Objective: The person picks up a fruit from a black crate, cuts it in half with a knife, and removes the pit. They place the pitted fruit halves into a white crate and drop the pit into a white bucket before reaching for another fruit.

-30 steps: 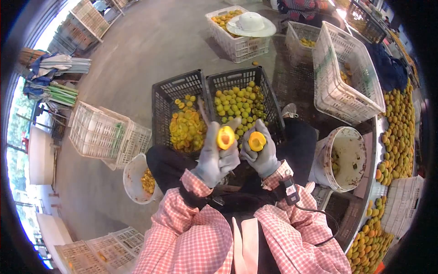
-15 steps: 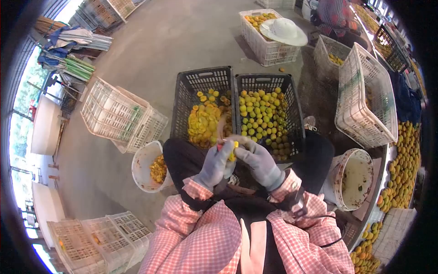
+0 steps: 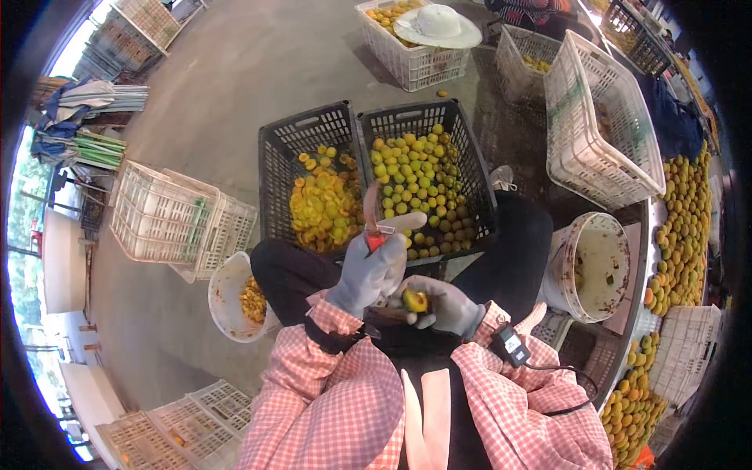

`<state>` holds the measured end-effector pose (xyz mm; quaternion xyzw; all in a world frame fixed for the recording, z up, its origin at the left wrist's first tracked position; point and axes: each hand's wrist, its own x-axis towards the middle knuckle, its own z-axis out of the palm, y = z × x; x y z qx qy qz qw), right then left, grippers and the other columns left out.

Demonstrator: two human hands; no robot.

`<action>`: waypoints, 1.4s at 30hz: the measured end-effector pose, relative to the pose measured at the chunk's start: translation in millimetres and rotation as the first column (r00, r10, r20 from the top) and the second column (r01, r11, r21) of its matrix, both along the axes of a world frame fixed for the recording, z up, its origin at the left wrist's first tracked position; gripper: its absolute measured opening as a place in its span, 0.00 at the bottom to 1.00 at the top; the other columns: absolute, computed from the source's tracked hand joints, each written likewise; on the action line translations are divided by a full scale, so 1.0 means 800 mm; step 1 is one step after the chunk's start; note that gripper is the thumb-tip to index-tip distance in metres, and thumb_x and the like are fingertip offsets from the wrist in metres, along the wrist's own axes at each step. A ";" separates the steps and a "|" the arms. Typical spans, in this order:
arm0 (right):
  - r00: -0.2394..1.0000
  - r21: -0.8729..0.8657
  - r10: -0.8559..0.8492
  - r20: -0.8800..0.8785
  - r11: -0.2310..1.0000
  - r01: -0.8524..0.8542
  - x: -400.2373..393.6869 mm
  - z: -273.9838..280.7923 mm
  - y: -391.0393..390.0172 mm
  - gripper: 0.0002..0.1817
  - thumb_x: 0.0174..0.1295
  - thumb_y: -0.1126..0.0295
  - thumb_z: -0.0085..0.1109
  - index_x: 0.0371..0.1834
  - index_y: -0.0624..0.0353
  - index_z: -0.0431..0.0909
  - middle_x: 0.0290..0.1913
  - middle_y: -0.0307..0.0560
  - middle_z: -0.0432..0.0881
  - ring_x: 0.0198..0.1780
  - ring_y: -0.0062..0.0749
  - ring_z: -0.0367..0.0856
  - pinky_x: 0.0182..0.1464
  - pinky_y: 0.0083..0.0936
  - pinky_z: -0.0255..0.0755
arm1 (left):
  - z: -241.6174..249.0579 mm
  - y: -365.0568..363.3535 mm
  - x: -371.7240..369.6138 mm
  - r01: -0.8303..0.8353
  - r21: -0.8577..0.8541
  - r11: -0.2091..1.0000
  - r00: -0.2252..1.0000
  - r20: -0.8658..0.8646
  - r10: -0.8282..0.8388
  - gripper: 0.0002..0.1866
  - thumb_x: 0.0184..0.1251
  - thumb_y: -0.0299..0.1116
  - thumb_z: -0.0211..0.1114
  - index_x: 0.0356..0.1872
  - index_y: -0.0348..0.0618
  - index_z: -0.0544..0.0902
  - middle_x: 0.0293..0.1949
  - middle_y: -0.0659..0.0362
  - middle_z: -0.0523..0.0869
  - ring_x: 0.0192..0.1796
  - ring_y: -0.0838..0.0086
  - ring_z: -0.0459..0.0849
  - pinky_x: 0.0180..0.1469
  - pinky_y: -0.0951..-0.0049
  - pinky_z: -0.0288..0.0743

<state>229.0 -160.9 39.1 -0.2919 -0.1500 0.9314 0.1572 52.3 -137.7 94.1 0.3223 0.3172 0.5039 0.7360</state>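
My left hand (image 3: 366, 270), in a grey glove, is closed round a knife (image 3: 370, 219) with a red handle; its curved blade points up and one finger stretches out to the right. My right hand (image 3: 446, 304), also gloved, holds a cut fruit (image 3: 415, 301) between its fingers, with yellow flesh showing under dark skin. Beyond my hands stand two black crates. Yellow cut pieces (image 3: 325, 207) lie in the left crate (image 3: 274, 157). Round green-yellow fruits (image 3: 419, 168) fill much of the right crate (image 3: 479, 168).
A white bucket (image 3: 223, 301) with orange pieces stands left of my legs, another bucket (image 3: 554, 274) right. White crates (image 3: 160, 211) are stacked at the left, more (image 3: 603, 117) at the right. A hat (image 3: 439, 27) rests on a fruit crate. Another person (image 3: 529, 12) is at the top.
My hands have moved apart. The knife now stands raised in my left hand, and my right hand has come lower with a cut fruit. The whole view has shifted.
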 end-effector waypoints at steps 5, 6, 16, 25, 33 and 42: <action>0.974 0.020 0.014 -0.227 1.000 -0.010 -0.007 -0.001 -0.009 0.18 0.72 0.54 0.47 0.54 0.55 0.72 0.52 0.46 0.79 0.33 0.23 0.78 0.24 0.13 0.62 | -0.012 -0.005 0.009 0.066 -0.016 0.998 0.989 0.136 -0.063 0.27 0.72 0.42 0.58 0.61 0.30 0.70 0.15 0.69 0.66 0.13 0.88 0.63 0.14 0.84 0.55; 0.973 0.020 0.015 -0.228 1.000 -0.010 -0.008 -0.001 -0.009 0.18 0.72 0.54 0.47 0.54 0.55 0.72 0.52 0.46 0.79 0.33 0.23 0.78 0.24 0.13 0.62 | -0.013 -0.006 0.008 0.081 -0.021 0.997 0.983 0.165 -0.076 0.26 0.71 0.42 0.58 0.61 0.31 0.70 0.15 0.68 0.67 0.13 0.87 0.64 0.14 0.83 0.56; 0.936 0.397 -0.335 0.108 0.878 0.269 -0.011 0.027 -0.016 0.11 0.67 0.68 0.59 0.49 0.57 0.71 0.40 0.39 0.78 0.35 0.17 0.77 0.32 0.15 0.72 | 0.000 0.002 0.030 -0.265 -0.073 0.961 0.921 0.275 0.275 0.26 0.74 0.46 0.53 0.66 0.41 0.67 0.21 0.68 0.69 0.17 0.85 0.65 0.21 0.83 0.60; 0.942 0.485 -0.334 -0.041 0.817 0.311 -0.009 0.038 -0.026 0.21 0.64 0.76 0.58 0.59 0.58 0.64 0.46 0.38 0.75 0.45 0.18 0.75 0.47 0.19 0.73 | 0.018 -0.001 0.021 -0.299 0.160 0.941 0.948 0.164 0.274 0.19 0.75 0.44 0.52 0.55 0.41 0.77 0.11 0.69 0.61 0.10 0.86 0.55 0.16 0.81 0.50; 0.952 0.582 -0.305 -0.009 0.773 0.253 -0.013 0.039 -0.031 0.21 0.66 0.72 0.58 0.59 0.58 0.64 0.43 0.36 0.74 0.37 0.14 0.70 0.40 0.14 0.69 | 0.017 -0.002 0.030 -0.348 0.162 0.923 0.912 0.286 0.294 0.15 0.75 0.37 0.52 0.50 0.34 0.77 0.12 0.68 0.65 0.11 0.85 0.57 0.15 0.81 0.51; 0.933 0.589 -0.352 0.077 0.771 0.242 -0.012 0.029 -0.036 0.18 0.66 0.71 0.58 0.55 0.58 0.64 0.41 0.35 0.72 0.39 0.15 0.70 0.42 0.14 0.68 | 0.011 -0.004 0.039 -0.367 0.049 0.929 0.907 0.238 0.346 0.13 0.75 0.36 0.53 0.46 0.34 0.77 0.13 0.68 0.65 0.12 0.85 0.56 0.16 0.80 0.50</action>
